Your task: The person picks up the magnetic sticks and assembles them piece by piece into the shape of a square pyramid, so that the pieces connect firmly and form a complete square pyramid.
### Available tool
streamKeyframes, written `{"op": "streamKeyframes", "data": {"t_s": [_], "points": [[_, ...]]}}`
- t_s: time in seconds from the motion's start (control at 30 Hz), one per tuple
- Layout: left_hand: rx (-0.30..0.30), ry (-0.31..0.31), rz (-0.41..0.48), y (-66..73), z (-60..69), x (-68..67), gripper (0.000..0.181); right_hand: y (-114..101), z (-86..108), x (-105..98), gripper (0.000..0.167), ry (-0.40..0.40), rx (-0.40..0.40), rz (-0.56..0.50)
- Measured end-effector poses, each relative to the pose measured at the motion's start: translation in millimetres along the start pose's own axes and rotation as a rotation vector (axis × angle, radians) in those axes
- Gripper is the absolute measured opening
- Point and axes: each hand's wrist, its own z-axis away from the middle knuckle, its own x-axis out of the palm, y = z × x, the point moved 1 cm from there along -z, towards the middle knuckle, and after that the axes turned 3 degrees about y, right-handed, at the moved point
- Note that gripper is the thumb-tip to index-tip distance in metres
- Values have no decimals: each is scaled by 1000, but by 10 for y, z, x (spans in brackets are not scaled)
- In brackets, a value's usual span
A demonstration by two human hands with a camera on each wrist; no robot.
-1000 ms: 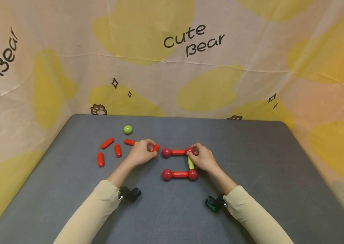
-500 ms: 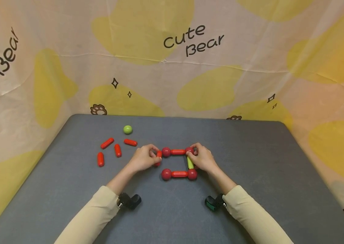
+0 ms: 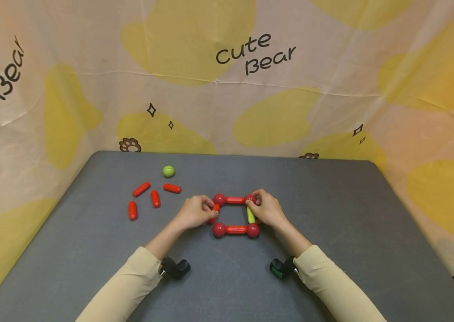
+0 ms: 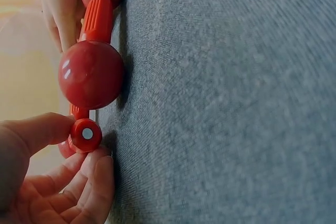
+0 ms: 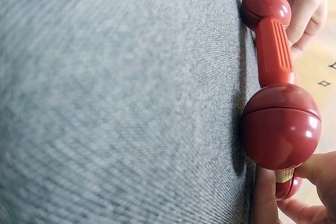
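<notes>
My left hand (image 3: pixel 195 212) pinches a red magnetic rod (image 3: pixel 214 213) between thumb and fingers at the left side of a ball-and-rod figure. One end of that rod shows a silver disc (image 4: pixel 87 133) in the left wrist view, beside the front left red ball (image 4: pixel 91 75). Its other end is close to the back left ball (image 3: pixel 219 199); whether they touch I cannot tell. My right hand (image 3: pixel 268 209) grips the back right ball (image 3: pixel 250 199), partly covered by fingers. A yellow-green rod (image 3: pixel 250 215) joins it to the front right ball (image 5: pixel 281 126). Red rods (image 3: pixel 235 200) link the left and right balls.
Several loose red rods (image 3: pixel 155 198) lie on the grey table (image 3: pixel 331 214) to the left. A small green ball (image 3: pixel 168 171) sits behind them. A printed cloth (image 3: pixel 195 112) hangs along the table's back edge.
My left hand has brought the red rod rightward and toward me, from beside the back left ball to the gap between the two left balls. My right hand stays on its ball.
</notes>
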Motion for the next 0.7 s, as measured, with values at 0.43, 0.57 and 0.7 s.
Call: {"op": "streamKeyframes", "data": {"t_s": [0.43, 0.57, 0.7], "points": [[6, 55, -53, 34, 3, 51, 26, 1, -3, 0, 35, -12, 16, 0], [-12, 65, -83, 55, 0, 69, 27, -2, 0, -1, 35, -12, 15, -6], [-33, 63, -86, 84, 3, 79, 28, 0, 2, 0, 35, -13, 19, -12]]}}
